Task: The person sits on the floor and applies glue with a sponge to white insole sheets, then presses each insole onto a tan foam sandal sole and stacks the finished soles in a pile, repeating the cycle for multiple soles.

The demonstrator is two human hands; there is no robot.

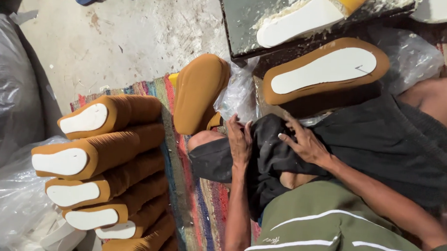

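Head view. At the left edge of the striped mat [199,210], stacked brown shoe soles [108,170] with white insoles lie on their sides, clear plastic bags [12,131] beside them. Left hand [240,141] lies flat on the black shorts [333,145], fingers together, holding nothing. Right hand [305,141] rests just beside it on the same cloth, fingers spread. One brown sole [326,70] lies just above the right hand, apart from it, against the metal slab [248,21]. Bare concrete floor [127,36] opens upper left.
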